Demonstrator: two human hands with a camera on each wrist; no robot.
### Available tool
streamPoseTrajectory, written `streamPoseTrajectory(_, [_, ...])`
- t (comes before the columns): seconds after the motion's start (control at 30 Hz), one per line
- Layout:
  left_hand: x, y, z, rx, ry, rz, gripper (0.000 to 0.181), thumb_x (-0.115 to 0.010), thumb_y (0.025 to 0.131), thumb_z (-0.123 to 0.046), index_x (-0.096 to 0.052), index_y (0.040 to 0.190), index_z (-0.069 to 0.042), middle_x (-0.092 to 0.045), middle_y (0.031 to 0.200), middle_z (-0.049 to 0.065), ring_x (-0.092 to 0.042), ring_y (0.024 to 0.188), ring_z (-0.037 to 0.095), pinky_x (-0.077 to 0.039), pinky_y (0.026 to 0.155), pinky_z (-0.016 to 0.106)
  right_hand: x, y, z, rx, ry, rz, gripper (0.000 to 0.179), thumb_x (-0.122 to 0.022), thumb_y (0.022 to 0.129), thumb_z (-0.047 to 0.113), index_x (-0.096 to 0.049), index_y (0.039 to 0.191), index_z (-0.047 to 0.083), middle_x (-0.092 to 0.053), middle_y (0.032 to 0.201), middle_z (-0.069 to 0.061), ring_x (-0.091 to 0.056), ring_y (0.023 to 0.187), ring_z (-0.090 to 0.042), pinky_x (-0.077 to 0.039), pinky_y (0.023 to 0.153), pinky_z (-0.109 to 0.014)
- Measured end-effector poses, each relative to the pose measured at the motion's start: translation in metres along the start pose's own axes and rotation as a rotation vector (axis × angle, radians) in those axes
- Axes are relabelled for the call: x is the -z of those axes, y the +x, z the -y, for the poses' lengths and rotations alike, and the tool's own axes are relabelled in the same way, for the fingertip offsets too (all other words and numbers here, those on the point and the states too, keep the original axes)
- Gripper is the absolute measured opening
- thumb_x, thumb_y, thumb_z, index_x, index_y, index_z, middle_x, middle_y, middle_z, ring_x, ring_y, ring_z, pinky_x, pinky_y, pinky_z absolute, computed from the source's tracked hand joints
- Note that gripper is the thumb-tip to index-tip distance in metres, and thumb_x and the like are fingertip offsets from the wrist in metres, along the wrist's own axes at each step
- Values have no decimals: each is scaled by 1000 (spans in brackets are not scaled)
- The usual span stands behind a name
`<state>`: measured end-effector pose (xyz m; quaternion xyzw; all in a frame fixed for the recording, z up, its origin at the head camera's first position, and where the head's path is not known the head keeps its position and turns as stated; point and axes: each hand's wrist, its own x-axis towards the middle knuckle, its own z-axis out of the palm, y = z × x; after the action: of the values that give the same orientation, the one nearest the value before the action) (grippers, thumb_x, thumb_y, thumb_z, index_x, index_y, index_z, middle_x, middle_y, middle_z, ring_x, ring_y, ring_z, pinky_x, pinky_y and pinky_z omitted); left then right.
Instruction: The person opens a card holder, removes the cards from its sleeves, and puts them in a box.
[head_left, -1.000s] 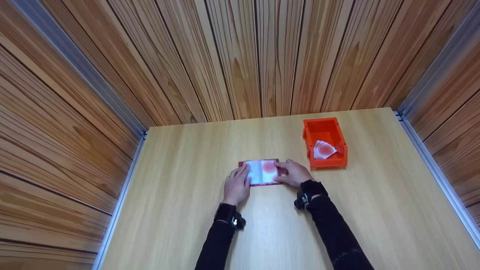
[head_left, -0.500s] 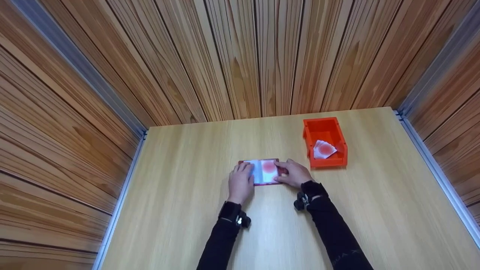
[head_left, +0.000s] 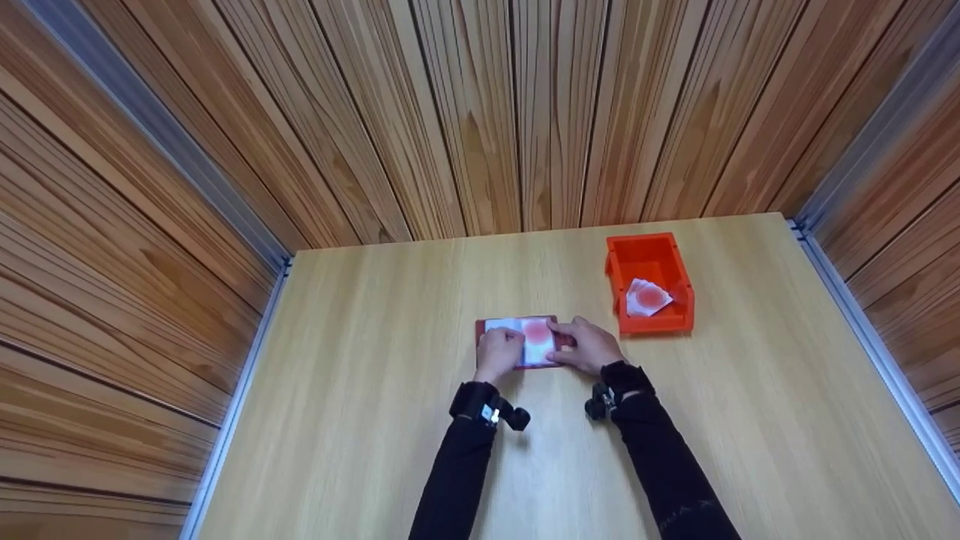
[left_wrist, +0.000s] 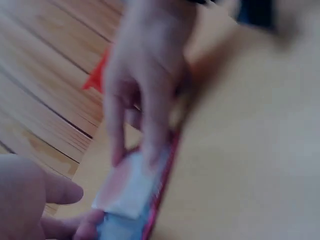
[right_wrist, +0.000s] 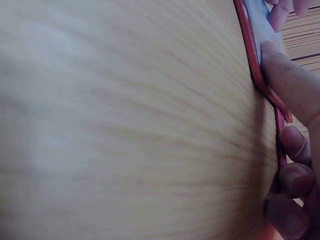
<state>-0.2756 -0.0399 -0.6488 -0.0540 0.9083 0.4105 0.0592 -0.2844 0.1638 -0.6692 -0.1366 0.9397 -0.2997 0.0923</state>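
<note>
A small card holder [head_left: 504, 324] with a red cover and clear sleeves lies spread on the table. On its right page is a white card [head_left: 537, 354] with a pink round mark. My right hand [head_left: 590, 348] grips the holder's right side, thumb on the page near the card and the other fingers curled at the cover's edge. Over the left page, my left hand [head_left: 498, 354] has bent fingers. In the left wrist view its thumb and finger stand apart, one fingertip touching the card's left end. The hand hides part of the left page.
An orange bin [head_left: 656, 325] stands on the table to the right, beyond my right hand. Several white cards [head_left: 646, 298] with a pink mark lie fanned inside it. Wood-plank walls [head_left: 487, 120] rise behind the wooden table [head_left: 360, 360] and at both sides.
My left hand has slid right across the left page to the card's left side, its fingers now bent rather than laid out. The right hand keeps its grip on the holder.
</note>
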Motion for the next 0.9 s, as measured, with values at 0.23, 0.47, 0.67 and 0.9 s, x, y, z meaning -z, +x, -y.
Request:
streamPoseTrajectory(0.23, [-2, 5, -4, 40, 64, 3, 31, -60, 99, -24, -61, 70, -12, -58, 73, 1, -58, 76, 20, -43, 68, 30, 0, 1, -1, -14, 12, 7, 71, -87, 83, 38, -59, 147, 21, -47, 83, -4, -39, 72, -19, -28, 67, -33])
streamPoseTrajectory(0.47, [-17, 4, -3, -38, 238, -33, 26, -59, 102, -27, -76, 91, -10, -65, 96, 8, -58, 102, 27, -44, 93, 44, 1, 3, -1, -8, 20, 19, 70, -86, 84, 39, -60, 146, 21, -46, 85, -4, -41, 74, -19, -30, 68, -32])
streamPoseTrajectory(0.67, [-19, 5, 1, -63, 227, -36, 25, -60, 104, -28, -78, 106, -11, -67, 103, 11, -57, 107, 29, -43, 95, 45, 3, 3, 0, -11, 12, 20, 72, -87, 83, 39, -59, 146, 21, -47, 85, -5, -41, 73, -19, -31, 69, -33])
streamPoseTrajectory(0.9, [-17, 5, 5, -86, 196, -28, 25, -58, 104, -27, -77, 104, -10, -70, 105, 12, -60, 109, 31, -45, 96, 47, 5, 2, 0, -19, 17, 47, 72, -86, 83, 39, -58, 147, 21, -48, 86, -6, -42, 75, -20, -31, 70, -34])
